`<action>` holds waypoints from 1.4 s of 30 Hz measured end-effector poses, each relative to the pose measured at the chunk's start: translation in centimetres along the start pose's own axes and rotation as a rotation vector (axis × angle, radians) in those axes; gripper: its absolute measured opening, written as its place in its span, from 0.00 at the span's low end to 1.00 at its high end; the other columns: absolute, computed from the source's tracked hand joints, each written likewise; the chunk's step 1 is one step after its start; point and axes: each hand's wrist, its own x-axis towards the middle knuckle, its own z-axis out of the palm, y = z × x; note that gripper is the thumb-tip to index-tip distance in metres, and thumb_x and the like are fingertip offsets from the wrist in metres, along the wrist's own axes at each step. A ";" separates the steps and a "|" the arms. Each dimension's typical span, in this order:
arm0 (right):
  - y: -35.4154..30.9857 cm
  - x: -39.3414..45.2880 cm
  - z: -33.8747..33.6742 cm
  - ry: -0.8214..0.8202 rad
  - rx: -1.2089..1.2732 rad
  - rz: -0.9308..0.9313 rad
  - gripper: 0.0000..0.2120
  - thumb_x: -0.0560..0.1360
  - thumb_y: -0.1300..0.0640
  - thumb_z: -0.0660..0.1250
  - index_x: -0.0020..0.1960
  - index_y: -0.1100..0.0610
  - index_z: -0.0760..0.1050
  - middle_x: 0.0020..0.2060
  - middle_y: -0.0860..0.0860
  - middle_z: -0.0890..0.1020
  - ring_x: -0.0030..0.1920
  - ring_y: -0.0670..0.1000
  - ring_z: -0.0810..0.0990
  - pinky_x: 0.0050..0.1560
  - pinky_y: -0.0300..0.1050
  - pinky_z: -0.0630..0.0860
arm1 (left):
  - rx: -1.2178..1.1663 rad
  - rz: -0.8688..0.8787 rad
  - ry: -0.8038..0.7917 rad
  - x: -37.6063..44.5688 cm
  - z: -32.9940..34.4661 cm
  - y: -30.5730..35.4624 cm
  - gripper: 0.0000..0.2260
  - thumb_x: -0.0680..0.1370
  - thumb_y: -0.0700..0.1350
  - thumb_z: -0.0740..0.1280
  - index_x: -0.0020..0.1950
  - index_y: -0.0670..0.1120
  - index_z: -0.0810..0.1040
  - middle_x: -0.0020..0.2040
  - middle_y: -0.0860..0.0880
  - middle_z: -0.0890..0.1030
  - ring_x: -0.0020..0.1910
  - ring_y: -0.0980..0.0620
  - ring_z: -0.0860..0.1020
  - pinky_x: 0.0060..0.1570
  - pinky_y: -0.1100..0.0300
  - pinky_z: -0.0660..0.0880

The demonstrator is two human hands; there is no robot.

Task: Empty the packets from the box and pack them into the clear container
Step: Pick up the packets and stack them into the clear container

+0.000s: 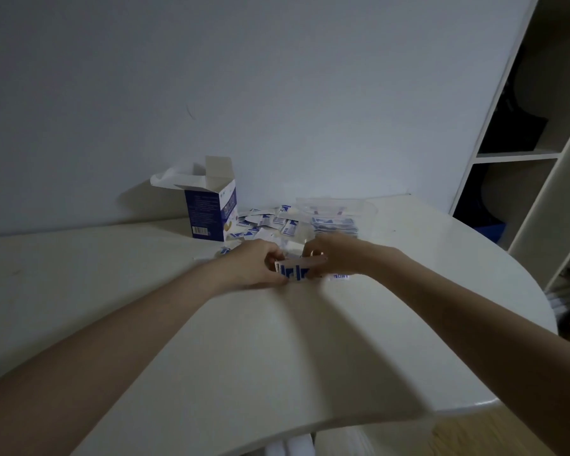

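Observation:
An open blue-and-white box [210, 210] stands upright near the wall on the white table [277, 350]. Several white-and-blue packets [267, 222] lie scattered to its right. A clear container [338, 213] sits further right and holds a stack of packets. In front of the pile, my left hand [252, 264] and my right hand [338, 255] together grip a small bundle of packets [297, 271], pressed between them just above the tabletop. One packet [340, 276] lies on the table under my right wrist.
The wall runs close behind the box. An open shelf unit [520, 156] with dark items stands to the right of the table. The table's rounded edge curves along the right and front, with wooden floor [494, 436] below.

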 end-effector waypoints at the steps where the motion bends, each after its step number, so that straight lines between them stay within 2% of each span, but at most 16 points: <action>1: 0.3 -0.2 -0.1 -0.001 -0.012 0.007 0.16 0.72 0.51 0.69 0.58 0.55 0.76 0.55 0.52 0.79 0.50 0.52 0.75 0.48 0.43 0.70 | 0.023 0.004 0.007 0.0 0.1 0.2 0.13 0.71 0.46 0.72 0.55 0.49 0.77 0.36 0.56 0.75 0.32 0.61 0.71 0.29 0.73 0.66; 4: 1.8 -0.6 -0.6 -0.009 -0.040 0.021 0.16 0.69 0.49 0.72 0.54 0.54 0.78 0.49 0.52 0.80 0.44 0.50 0.74 0.48 0.45 0.73 | 0.012 0.004 0.025 0.3 0.5 0.6 0.05 0.72 0.43 0.71 0.47 0.46 0.79 0.29 0.56 0.73 0.27 0.60 0.70 0.23 0.75 0.63; 8: 2.7 -1.1 -0.8 -0.104 0.032 0.094 0.14 0.69 0.49 0.72 0.50 0.51 0.72 0.34 0.47 0.76 0.27 0.48 0.75 0.28 0.38 0.72 | 0.019 0.023 0.022 0.3 1.0 1.0 0.03 0.72 0.41 0.70 0.41 0.46 0.78 0.27 0.56 0.72 0.27 0.60 0.70 0.28 0.70 0.65; 10: 2.7 -1.1 -0.8 -0.114 0.064 0.096 0.11 0.70 0.52 0.72 0.47 0.53 0.72 0.34 0.50 0.78 0.26 0.48 0.75 0.23 0.35 0.70 | 0.031 0.037 0.021 0.3 1.1 1.2 0.03 0.71 0.41 0.71 0.43 0.45 0.78 0.29 0.55 0.73 0.26 0.62 0.68 0.27 0.73 0.63; 14: 2.2 -1.0 -0.8 -0.101 0.089 0.068 0.03 0.71 0.59 0.70 0.43 0.57 0.77 0.40 0.56 0.84 0.33 0.52 0.81 0.34 0.36 0.74 | -0.020 0.051 -0.006 0.2 1.3 1.6 0.10 0.71 0.41 0.72 0.51 0.45 0.80 0.32 0.54 0.76 0.29 0.61 0.70 0.27 0.75 0.64; 16: 1.9 -1.1 -1.0 -0.080 0.032 0.065 0.07 0.71 0.60 0.68 0.47 0.63 0.80 0.43 0.57 0.85 0.40 0.54 0.83 0.36 0.37 0.70 | 0.006 0.042 0.038 0.2 1.2 1.6 0.09 0.72 0.42 0.71 0.52 0.45 0.81 0.29 0.57 0.72 0.28 0.62 0.68 0.26 0.74 0.63; 20: 2.4 -1.3 -1.0 0.005 0.101 0.090 0.07 0.72 0.63 0.66 0.46 0.64 0.81 0.42 0.58 0.86 0.30 0.44 0.76 0.32 0.34 0.67 | 0.058 0.015 0.143 0.8 0.8 1.5 0.08 0.73 0.41 0.70 0.51 0.42 0.81 0.28 0.56 0.70 0.27 0.61 0.67 0.24 0.75 0.64; 24: 2.4 -1.3 -0.2 -0.017 0.071 0.067 0.06 0.68 0.66 0.67 0.43 0.64 0.82 0.41 0.61 0.85 0.32 0.48 0.74 0.33 0.39 0.67 | 0.104 0.019 0.066 0.9 1.1 1.4 0.04 0.73 0.40 0.69 0.46 0.43 0.82 0.30 0.55 0.74 0.30 0.57 0.71 0.25 0.75 0.63; 26: 2.8 -1.4 -1.0 -0.015 0.120 0.040 0.04 0.70 0.65 0.67 0.38 0.60 0.80 0.35 0.56 0.85 0.27 0.43 0.77 0.34 0.37 0.69 | 0.061 0.014 0.085 1.5 0.5 1.7 0.03 0.72 0.40 0.70 0.45 0.43 0.82 0.32 0.53 0.76 0.31 0.57 0.72 0.28 0.73 0.66; 28: 3.9 -1.0 -3.0 0.098 0.221 0.042 0.08 0.72 0.62 0.67 0.36 0.54 0.76 0.30 0.48 0.81 0.25 0.36 0.77 0.35 0.31 0.71 | -0.104 -0.006 0.192 2.9 -1.0 2.3 0.02 0.73 0.38 0.71 0.44 0.42 0.80 0.34 0.52 0.77 0.31 0.59 0.74 0.33 0.70 0.69; 30: 4.9 -0.7 -5.0 0.300 0.423 0.077 0.01 0.72 0.59 0.69 0.42 0.56 0.78 0.31 0.48 0.81 0.29 0.38 0.79 0.35 0.26 0.72 | -0.430 -0.048 0.308 4.2 -2.8 3.2 0.04 0.74 0.35 0.69 0.47 0.42 0.78 0.35 0.50 0.78 0.28 0.61 0.77 0.33 0.71 0.74; 33: 6.6 0.9 -7.0 0.550 0.832 0.164 0.06 0.71 0.61 0.71 0.46 0.63 0.80 0.33 0.54 0.81 0.33 0.49 0.80 0.44 0.39 0.80 | -0.658 -0.096 0.375 7.0 -4.3 4.6 0.07 0.74 0.35 0.68 0.52 0.36 0.78 0.36 0.47 0.78 0.30 0.56 0.78 0.38 0.69 0.78; 35: 7.5 2.2 -7.6 0.602 0.804 0.262 0.06 0.72 0.65 0.69 0.48 0.65 0.79 0.31 0.54 0.79 0.28 0.46 0.78 0.37 0.35 0.79 | -0.499 -0.128 0.401 8.9 -4.5 5.4 0.09 0.74 0.37 0.69 0.53 0.38 0.78 0.37 0.47 0.79 0.33 0.54 0.77 0.39 0.65 0.77; 37: 8.2 3.1 -7.7 0.558 0.669 0.375 0.08 0.72 0.66 0.67 0.50 0.64 0.80 0.29 0.53 0.77 0.25 0.45 0.73 0.24 0.31 0.70 | -0.235 -0.155 0.398 10.5 -4.1 6.0 0.12 0.73 0.40 0.71 0.56 0.43 0.77 0.42 0.47 0.78 0.38 0.51 0.77 0.39 0.62 0.74; 40: 8.7 4.4 -7.3 0.381 0.421 0.488 0.10 0.70 0.65 0.69 0.52 0.62 0.80 0.33 0.54 0.77 0.30 0.48 0.70 0.26 0.36 0.66 | 0.080 -0.197 0.234 12.6 -3.2 6.8 0.13 0.72 0.41 0.71 0.56 0.44 0.77 0.49 0.49 0.76 0.51 0.47 0.77 0.53 0.56 0.72; 42: 8.7 5.2 -6.7 0.268 0.267 0.526 0.14 0.68 0.64 0.71 0.54 0.62 0.79 0.44 0.56 0.82 0.39 0.52 0.78 0.34 0.39 0.74 | 0.272 -0.227 0.162 13.5 -2.6 7.3 0.10 0.72 0.41 0.68 0.53 0.45 0.80 0.50 0.49 0.79 0.52 0.47 0.76 0.60 0.52 0.65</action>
